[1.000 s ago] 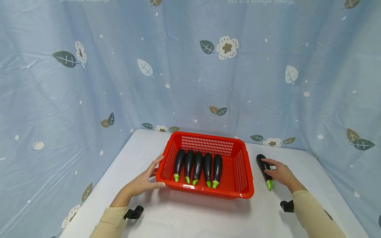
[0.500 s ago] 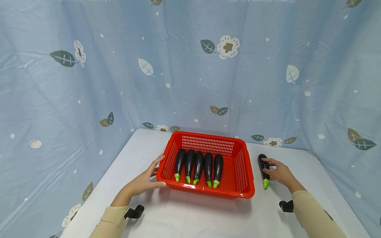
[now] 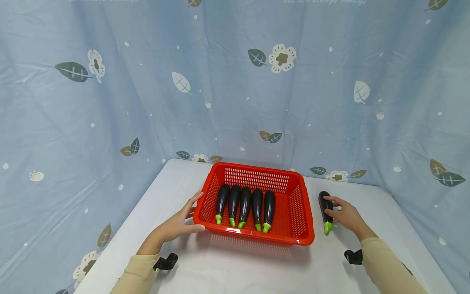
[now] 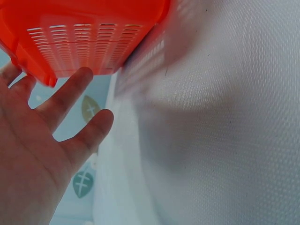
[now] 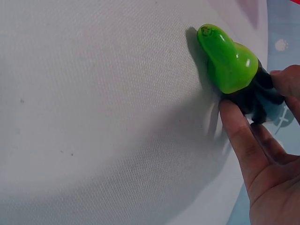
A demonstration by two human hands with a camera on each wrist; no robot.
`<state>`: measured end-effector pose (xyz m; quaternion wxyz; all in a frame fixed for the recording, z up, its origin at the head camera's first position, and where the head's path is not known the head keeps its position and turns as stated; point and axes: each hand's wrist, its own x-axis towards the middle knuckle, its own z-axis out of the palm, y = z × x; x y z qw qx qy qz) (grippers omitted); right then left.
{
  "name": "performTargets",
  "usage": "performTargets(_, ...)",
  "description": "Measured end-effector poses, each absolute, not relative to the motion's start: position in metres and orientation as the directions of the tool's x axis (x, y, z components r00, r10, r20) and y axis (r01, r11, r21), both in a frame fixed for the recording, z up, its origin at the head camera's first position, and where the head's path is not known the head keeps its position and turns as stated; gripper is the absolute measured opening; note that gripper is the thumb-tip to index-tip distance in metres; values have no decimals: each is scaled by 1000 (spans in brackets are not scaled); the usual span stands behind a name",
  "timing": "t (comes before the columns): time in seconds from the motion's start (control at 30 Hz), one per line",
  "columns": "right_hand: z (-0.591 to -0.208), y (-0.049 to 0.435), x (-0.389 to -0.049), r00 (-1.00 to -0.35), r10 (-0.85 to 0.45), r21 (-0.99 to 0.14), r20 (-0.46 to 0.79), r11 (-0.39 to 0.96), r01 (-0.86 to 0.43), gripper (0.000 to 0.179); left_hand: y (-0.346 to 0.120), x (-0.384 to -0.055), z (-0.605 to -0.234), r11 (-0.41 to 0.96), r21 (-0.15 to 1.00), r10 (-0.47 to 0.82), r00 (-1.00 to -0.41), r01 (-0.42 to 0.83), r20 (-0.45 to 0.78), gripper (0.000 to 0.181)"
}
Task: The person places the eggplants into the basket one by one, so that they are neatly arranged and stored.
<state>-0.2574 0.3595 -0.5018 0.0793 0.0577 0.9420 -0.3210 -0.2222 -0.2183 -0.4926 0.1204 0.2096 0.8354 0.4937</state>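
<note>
A red plastic basket (image 3: 253,239) with slotted walls sits on the white table. In it, several dark eggplants (image 3: 245,204) with green stem ends lie in a row, filling its left and middle. My left hand (image 3: 174,226) rests at the basket's left front corner, fingers spread and fairly straight; the left wrist view shows that palm (image 4: 33,154) beside the basket wall. To the right of the basket, another eggplant (image 3: 325,210) lies on the table, its green end toward me. My right hand (image 3: 346,214) holds it between thumb and fingers, as the right wrist view also shows.
The white tabletop (image 3: 220,273) extends in front of the basket and to both sides. A blue curtain (image 3: 235,102) with leaf and flower prints hangs behind and at both sides. Black camera mounts (image 3: 166,262) are on both wrists.
My right hand has turned the eggplant on the table slightly, so its green end swung to the left. My left hand and the basket have stayed in place.
</note>
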Motion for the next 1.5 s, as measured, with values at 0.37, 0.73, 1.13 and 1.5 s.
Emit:
performTargets(0.37, -498, 356, -255, -985, 47, -608, -164, 782, 139, 61, -219, -222, -493, 417, 876, 475, -880, 243, 18, 103)
performTargets(0.73, -489, 352, -250, -990, 31, -635, -136, 764, 111, 63, -220, -223, -494, 403, 878, 482, -875, 260, 38, 103)
performTargets(1.13, -485, 352, -244, -992, 25, -641, -124, 761, 99, 62, -221, -224, -497, 403, 872, 489, -871, 279, 53, 103)
performTargets(1.5, -480, 349, -244, -996, -2, -678, -91, 733, 61, 63, -219, -223, -494, 402, 875, 488, -872, 270, 45, 103)
